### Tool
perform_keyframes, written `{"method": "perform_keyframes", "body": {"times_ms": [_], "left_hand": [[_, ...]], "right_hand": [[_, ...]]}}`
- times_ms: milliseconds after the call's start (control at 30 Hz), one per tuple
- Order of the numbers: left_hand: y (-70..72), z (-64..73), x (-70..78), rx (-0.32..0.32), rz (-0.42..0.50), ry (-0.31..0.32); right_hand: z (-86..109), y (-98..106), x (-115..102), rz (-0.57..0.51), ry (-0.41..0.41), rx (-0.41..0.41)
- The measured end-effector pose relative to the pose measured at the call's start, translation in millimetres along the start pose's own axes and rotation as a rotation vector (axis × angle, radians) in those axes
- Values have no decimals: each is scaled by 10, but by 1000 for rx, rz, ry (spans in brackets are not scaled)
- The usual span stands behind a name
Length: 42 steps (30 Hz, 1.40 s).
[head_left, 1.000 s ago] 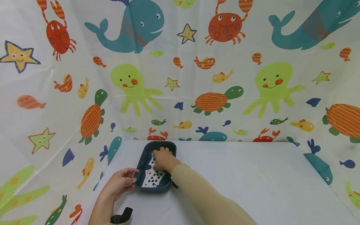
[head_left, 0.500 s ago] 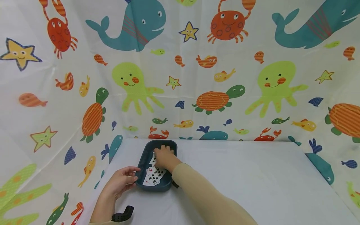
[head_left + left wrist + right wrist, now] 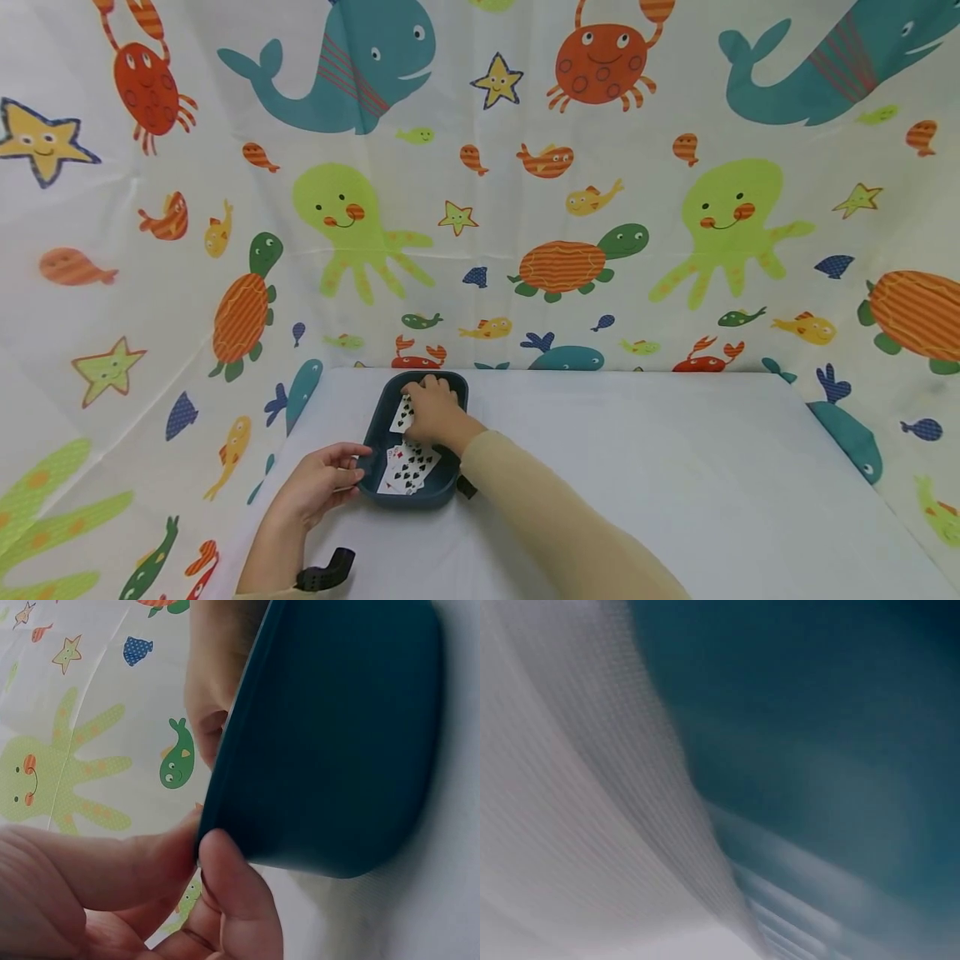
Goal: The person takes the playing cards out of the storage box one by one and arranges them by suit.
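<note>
In the head view a dark blue plastic tub (image 3: pixel 366 475) stands on the white table, holding several playing cards. My left hand (image 3: pixel 322 483) pinches its left rim between thumb and fingers; the left wrist view shows the thumb and fingertips (image 3: pixel 225 855) at the rim of the tub (image 3: pixel 337 735). Inside the tub, my right hand (image 3: pixel 435 414) reaches over the far half and grips a playing card with black spades (image 3: pixel 401 417), partly covered by the hand. Nearer the front, overlapping playing cards (image 3: pixel 408 471) lie face up, fanned. The right wrist view has only sleeve and blurred tub.
A white-covered table (image 3: pixel 637 467) extends to the right of the tub. Behind and at the left hangs a cloth (image 3: pixel 510 183) printed with sea animals. A black wrist strap (image 3: pixel 326 571) sits on the left wrist.
My right hand has shifted slightly toward the far left of the tub, with more of the card beside it showing. The left hand keeps its place at the rim.
</note>
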<state>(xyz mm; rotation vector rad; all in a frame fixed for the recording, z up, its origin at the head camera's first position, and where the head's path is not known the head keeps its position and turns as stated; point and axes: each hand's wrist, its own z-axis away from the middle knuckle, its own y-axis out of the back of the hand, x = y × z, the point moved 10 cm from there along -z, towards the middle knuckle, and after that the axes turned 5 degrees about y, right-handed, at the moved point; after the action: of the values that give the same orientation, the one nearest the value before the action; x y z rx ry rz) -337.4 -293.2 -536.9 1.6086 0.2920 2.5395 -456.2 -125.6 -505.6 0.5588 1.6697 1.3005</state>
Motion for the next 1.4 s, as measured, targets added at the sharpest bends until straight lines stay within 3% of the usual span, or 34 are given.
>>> {"method": "perform_keyframes", "body": {"times_ms": [167,500,700,867,1100,1400], "left_hand": [[-7,0,-4,0,-1,8],[37,1,2,-1,-25,15],[39,-33,14,-7,-33,10],[39,-33,7,-13,-42,18],[17,-19,44,-23,-50,8],[0,-14,24,-32,-43,19]], "right_hand": [[13,152,8,-15,21,29],[150,374,68,-182,39,33],[237,486,172,-222,57,60],[355,566,322,-240,69,69],[575,716,656,-301,24,91],[847,661,1070,-281,30,70]]}}
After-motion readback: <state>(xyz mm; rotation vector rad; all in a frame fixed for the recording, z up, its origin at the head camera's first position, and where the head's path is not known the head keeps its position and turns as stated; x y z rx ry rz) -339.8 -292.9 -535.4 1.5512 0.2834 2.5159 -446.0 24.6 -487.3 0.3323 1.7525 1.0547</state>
